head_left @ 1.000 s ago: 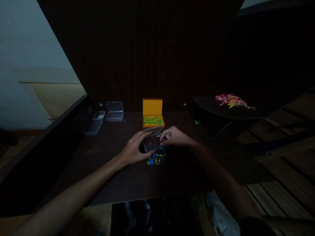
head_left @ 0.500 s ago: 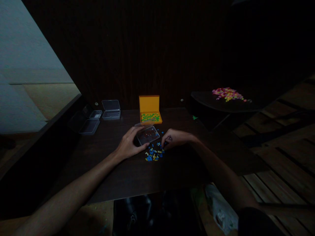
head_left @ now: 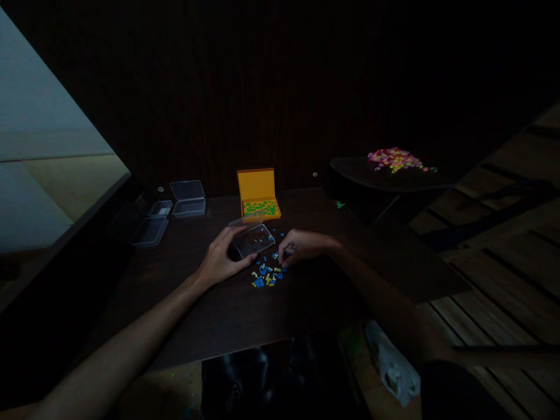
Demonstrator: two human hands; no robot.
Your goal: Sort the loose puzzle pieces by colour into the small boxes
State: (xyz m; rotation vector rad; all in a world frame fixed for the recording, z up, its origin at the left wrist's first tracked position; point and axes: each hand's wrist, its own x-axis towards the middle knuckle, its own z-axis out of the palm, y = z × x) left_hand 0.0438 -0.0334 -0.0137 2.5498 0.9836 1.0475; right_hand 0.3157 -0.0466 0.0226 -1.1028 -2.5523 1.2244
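Note:
My left hand grips a clear plastic box by its left side, thumb along the near edge. The box is tilted, its lid raised, with a few small pieces inside. Just in front of it lies a loose pile of small blue, yellow and whitish toy-brick-like pieces on the dark table. At the pile's right edge is my right hand, its fingers curled down and pinched together. Whatever those fingertips hold, if anything, is too small and dark to make out.
Behind the clear box stands an open orange case with green pieces. Open clear boxes sit at the back left. A corner shelf on the right bears a heap of pink and yellow pieces. A small green piece lies near it.
The view has shifted a little, so everything sits slightly further left. My left hand keeps its hold on the clear box, and my right hand stays low beside the pile.

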